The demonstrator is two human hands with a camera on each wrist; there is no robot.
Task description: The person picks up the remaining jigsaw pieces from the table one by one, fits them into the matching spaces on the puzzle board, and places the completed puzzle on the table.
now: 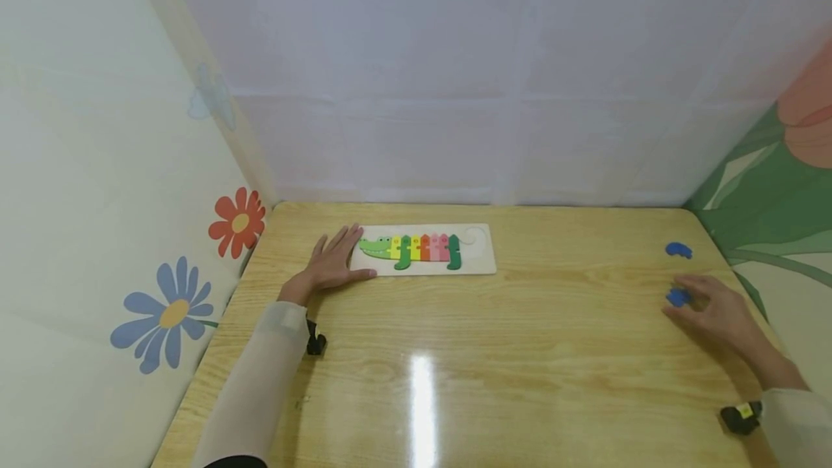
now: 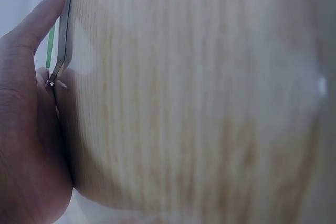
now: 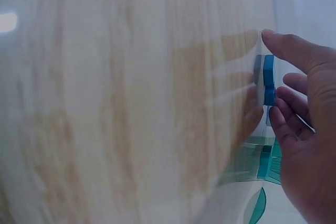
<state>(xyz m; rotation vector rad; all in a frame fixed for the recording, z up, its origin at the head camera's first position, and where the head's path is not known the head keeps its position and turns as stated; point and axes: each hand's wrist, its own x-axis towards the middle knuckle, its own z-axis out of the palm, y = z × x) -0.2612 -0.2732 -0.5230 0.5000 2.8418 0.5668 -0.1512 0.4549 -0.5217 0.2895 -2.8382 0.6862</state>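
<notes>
The nearer blue piece point(image 1: 678, 297) could skid on the glossy table point(image 1: 552, 352) if fingers push before the thumb meets it. It sits between the parted thumb and fingers of the right hand point(image 1: 723, 316), contact hard to judge. The left hand point(image 1: 330, 266), fingers spread, rests against the puzzle board point(image 1: 482, 263).

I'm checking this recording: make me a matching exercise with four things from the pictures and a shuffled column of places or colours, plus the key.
Things
1. Left hand
2. Right hand
3. Farther blue piece
4. Crocodile's head

Places and colours
A. Light green
B. At the nearer blue piece
C. At the left end of the puzzle board
D. Lying on the right side of the table, beyond the other blue piece

Pairs: 1-C, 2-B, 3-D, 4-A
</notes>
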